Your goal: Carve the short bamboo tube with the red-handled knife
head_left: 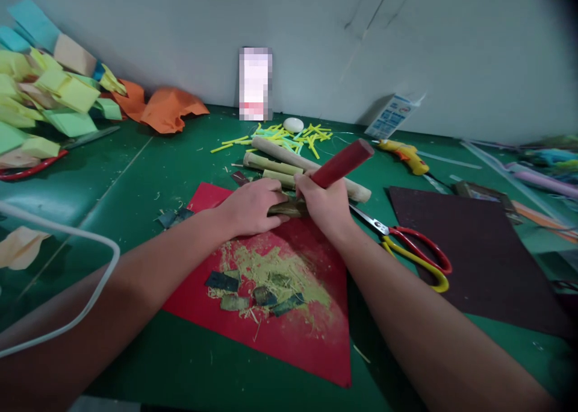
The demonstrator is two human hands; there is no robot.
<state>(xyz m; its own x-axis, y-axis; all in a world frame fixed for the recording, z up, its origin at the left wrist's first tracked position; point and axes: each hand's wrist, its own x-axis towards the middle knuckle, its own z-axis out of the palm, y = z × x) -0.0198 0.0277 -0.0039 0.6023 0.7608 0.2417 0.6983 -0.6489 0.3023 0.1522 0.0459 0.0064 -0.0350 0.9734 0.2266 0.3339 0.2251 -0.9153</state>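
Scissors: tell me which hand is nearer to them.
Right. The right hand is right beside the blades of the scissors; the left hand is farther left, beyond it.

Scissors (pixel 382 226) lie right of the sheet (pixel 280 346).

Red-handled tool (pixel 344 162), tilted, in right hand (pixel 327 202); brownish stalk piece (pixel 292 209) in left hand (pixel 253 206), over red sheet (pixel 323 364).

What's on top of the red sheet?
On the red sheet: yellowish shavings, several dark green pieces, loose fibres. The left hand and forearm hide part of its upper area; whatever lies beneath them can't be seen.
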